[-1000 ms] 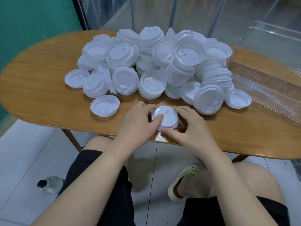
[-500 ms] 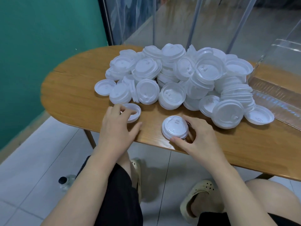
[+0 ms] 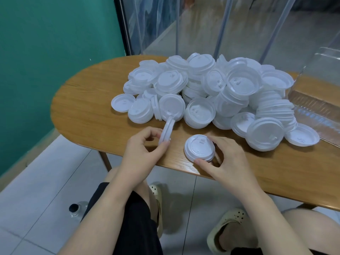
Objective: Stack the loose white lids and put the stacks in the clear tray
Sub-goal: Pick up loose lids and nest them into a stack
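the left hand (image 3: 141, 150) pinches a single lid (image 3: 166, 130) on edge, lifted off the wooden surface (image 3: 88, 111). the right hand (image 3: 226, 159) curls its grip round a small stack of lids (image 3: 199, 147) near the front edge. behind them sits the big pile of loose lids (image 3: 211, 94), and the clear tray (image 3: 316, 100) is at far right beside the pile.

Matt white plastic lids (image 3: 199, 111), smooth wood-grain table (image 3: 88, 107), seemingly glossy clear tray (image 3: 316, 100)

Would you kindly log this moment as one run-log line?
left hand: pinches tilted lid | right hand: holds small stack | clear tray: no stacks visible
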The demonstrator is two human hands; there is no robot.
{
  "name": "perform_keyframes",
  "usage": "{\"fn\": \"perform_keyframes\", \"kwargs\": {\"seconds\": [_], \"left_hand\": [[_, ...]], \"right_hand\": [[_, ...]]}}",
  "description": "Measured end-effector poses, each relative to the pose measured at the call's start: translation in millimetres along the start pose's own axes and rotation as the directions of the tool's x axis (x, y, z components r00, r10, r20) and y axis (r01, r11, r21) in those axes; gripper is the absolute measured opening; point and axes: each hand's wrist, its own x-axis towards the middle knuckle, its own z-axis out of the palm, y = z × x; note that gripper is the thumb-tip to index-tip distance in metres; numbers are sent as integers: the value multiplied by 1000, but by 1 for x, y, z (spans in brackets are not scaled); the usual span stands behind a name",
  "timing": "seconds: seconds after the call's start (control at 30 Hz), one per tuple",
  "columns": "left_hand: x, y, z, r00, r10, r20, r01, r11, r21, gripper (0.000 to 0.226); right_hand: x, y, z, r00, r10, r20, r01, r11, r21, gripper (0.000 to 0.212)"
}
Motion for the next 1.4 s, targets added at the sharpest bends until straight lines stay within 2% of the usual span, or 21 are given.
{"fn": "perform_keyframes", "kwargs": {"seconds": [0.23, 0.4, 0.5, 0.57, 0.7, 0.8, 1.0, 1.4], "left_hand": [[5, 13, 20, 997, -71, 29, 77, 919, -387, 19], [12, 15, 33, 974, -163, 155, 219, 845, -488, 31], [17, 11, 40, 949, -172, 263, 269, 876, -399, 31], [19, 10, 45, 945, -159, 286, 252, 911, -326, 26], [17, 10, 55, 974, -71, 214, 105, 983, -150, 22], [14, 7, 59, 985, -7, 170, 4, 1000, 16, 27], [18, 8, 60, 987, -82, 135, 76, 996, 50, 29], [21, 9, 60, 989, -101, 107, 87, 987, 135, 24]], "right_hand": [[0, 1, 0, 1000, 9, 19, -9, 1000, -5, 73], [-1, -2, -1, 1000, -4, 25, 3, 1000, 6, 72], [-1, -3, -1, 1000, 7, 5, -7, 1000, 30, 71], [-1, -2, 0, 1000, 17, 0, -17, 999, 44, 73], [0, 1, 1, 999, 53, 11, -53, 997, 48, 88], [0, 1, -1, 998, 54, 26, -55, 997, 54, 90], [-2, 0, -2, 1000, 6, 2, -6, 1000, 29, 70], [-2, -1, -2, 1000, -5, 11, 4, 1000, 15, 61]]}}
